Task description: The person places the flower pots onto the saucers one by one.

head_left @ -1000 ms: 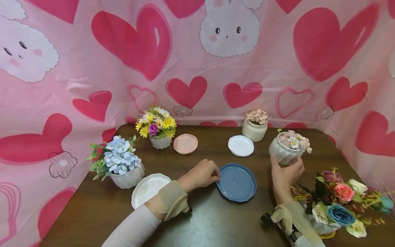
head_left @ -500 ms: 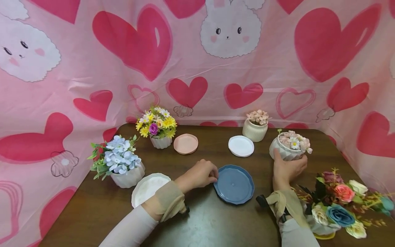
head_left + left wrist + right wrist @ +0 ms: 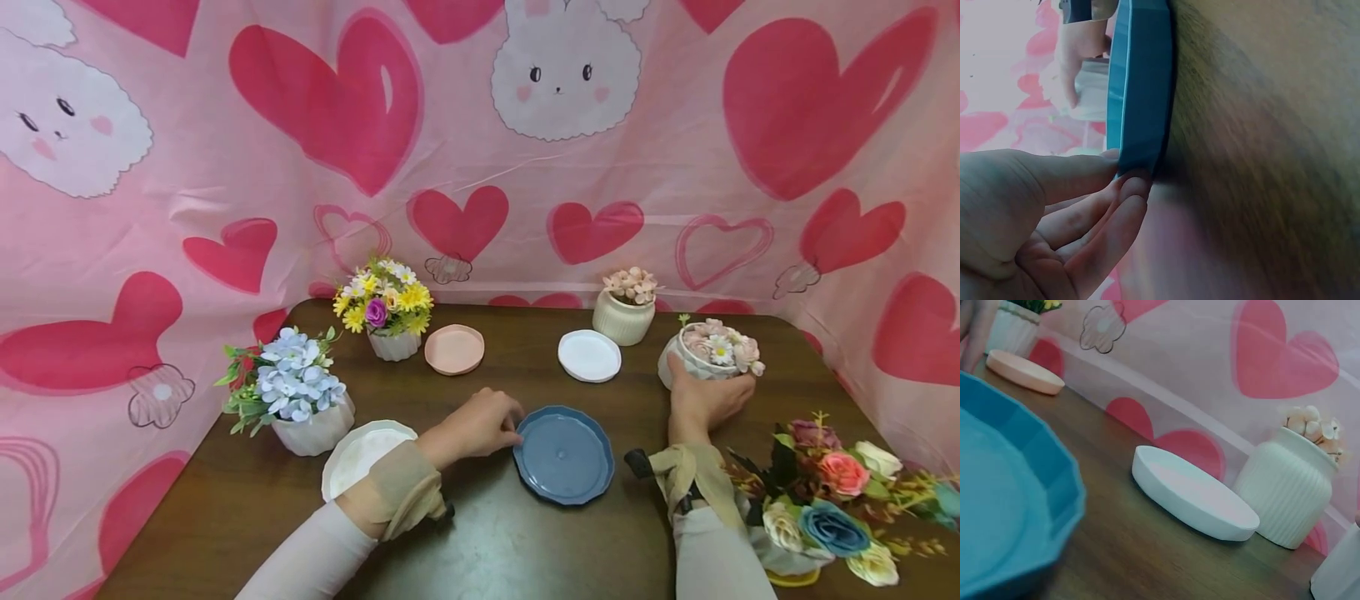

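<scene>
The blue saucer's (image 3: 564, 455) near rim is pinched by the left hand's fingers (image 3: 1124, 190), steadying it flat on the bench (image 3: 495, 533). The pale flowerpot (image 3: 693, 367) (pink blooms) is wrapped upright by the right hand (image 3: 701, 404), beside the saucer.

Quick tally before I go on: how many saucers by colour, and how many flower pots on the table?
Blue saucer: 1, left hand touching its rim
Pink saucer: 1
White saucers: 2
Flower pots, plus the pot in the right hand grip: 5
Total: 9
</scene>
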Motion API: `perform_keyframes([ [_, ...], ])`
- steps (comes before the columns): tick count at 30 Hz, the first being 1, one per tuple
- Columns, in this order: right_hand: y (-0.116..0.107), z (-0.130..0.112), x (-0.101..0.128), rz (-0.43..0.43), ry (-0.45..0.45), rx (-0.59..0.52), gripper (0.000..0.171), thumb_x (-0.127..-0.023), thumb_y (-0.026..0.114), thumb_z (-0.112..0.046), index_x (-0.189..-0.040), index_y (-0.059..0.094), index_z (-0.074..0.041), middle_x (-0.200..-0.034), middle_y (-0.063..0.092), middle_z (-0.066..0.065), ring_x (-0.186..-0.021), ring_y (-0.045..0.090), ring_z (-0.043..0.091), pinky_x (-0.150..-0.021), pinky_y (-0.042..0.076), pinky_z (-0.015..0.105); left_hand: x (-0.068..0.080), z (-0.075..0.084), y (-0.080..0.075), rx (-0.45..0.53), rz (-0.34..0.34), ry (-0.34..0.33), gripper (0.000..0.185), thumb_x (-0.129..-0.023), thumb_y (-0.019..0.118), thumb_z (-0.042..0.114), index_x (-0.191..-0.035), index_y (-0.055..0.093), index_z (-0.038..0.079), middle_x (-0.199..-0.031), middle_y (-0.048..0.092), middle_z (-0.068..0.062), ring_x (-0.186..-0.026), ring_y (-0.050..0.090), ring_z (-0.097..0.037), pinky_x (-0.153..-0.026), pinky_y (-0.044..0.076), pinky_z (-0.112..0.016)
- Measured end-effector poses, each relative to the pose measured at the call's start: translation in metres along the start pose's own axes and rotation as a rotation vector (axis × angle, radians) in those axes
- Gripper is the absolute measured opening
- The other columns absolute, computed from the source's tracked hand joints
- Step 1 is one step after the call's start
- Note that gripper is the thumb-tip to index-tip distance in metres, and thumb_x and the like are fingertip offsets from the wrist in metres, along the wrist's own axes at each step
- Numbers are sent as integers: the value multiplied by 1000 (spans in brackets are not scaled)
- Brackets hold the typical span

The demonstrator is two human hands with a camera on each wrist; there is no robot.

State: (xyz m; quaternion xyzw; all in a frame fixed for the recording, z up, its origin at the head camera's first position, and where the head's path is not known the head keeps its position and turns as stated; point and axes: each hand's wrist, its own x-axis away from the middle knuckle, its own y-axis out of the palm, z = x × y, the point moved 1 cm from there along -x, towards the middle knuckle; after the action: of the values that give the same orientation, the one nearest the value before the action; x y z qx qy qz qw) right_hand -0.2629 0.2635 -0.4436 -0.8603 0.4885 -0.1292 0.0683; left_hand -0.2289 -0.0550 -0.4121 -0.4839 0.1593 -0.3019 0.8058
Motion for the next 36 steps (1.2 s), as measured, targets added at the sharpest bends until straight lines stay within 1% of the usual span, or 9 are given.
perform_keyframes([
  [5,3,3,-5,-13,-5,41,126,-65,88,-49,-158,8,-17,-165,15,2,-154,13,16,-126,7,26,2,-5,-1,41,-10,0,27,-84,79,18,-107,73,4,-71,73,4,-62,59,2,-65,48,-16],
  [9,4,4,-7,-11,-14,73,133,-64,88,-49,-159,2,-14,-167,10,5,-155,9,18,-127,5,28,5,-8,0,70,-39,-20,26,-84,78,18,-107,74,6,-71,72,4,-60,58,2,-61,48,-15],
  [12,4,4,-8,-8,-12,88,133,-64,89,-47,-159,2,-12,-167,10,6,-155,9,19,-127,5,28,6,-10,0,79,-49,-33,23,-86,77,18,-106,75,7,-75,73,3,-61,59,1,-62,49,-16],
  [16,5,1,-8,-13,-13,92,131,-64,88,-48,-158,4,-12,-166,13,6,-154,12,20,-127,6,28,4,-11,-1,68,-35,-37,18,-88,74,18,-103,76,9,-81,76,2,-64,61,1,-64,50,-15],
  [19,5,-1,-8,-23,-3,94,131,-66,87,-50,-158,2,-12,-166,10,6,-155,9,20,-127,4,29,2,-12,0,81,-30,-40,16,-89,74,17,-102,77,9,-80,76,1,-61,61,1,-61,50,-15],
  [22,5,-2,-8,-31,16,93,131,-67,86,-51,-159,0,-14,-167,8,5,-155,7,19,-127,3,29,0,-12,1,103,-33,-47,14,-89,73,16,-100,77,8,-75,75,2,-55,59,1,-55,49,-16],
  [26,5,-2,-8,-22,7,86,130,-67,86,-51,-159,2,-15,-166,11,4,-155,10,18,-127,4,28,-1,-13,1,108,-37,-61,12,-89,73,15,-98,77,9,-70,72,3,-51,58,0,-51,48,-17],
  [31,6,-2,-8,-11,-5,70,128,-66,87,-50,-159,6,-15,-166,15,2,-154,13,17,-126,6,26,-2,-12,0,103,-43,-70,13,-89,73,16,-99,77,9,-70,72,2,-51,58,0,-51,49,-17],
  [36,7,-2,-7,6,-1,53,126,-65,88,-48,-158,9,-15,-164,18,2,-153,17,16,-126,8,24,-1,-11,-1,131,-43,-77,11,-89,73,15,-96,77,7,-68,72,1,-49,58,-2,-51,49,-17],
])
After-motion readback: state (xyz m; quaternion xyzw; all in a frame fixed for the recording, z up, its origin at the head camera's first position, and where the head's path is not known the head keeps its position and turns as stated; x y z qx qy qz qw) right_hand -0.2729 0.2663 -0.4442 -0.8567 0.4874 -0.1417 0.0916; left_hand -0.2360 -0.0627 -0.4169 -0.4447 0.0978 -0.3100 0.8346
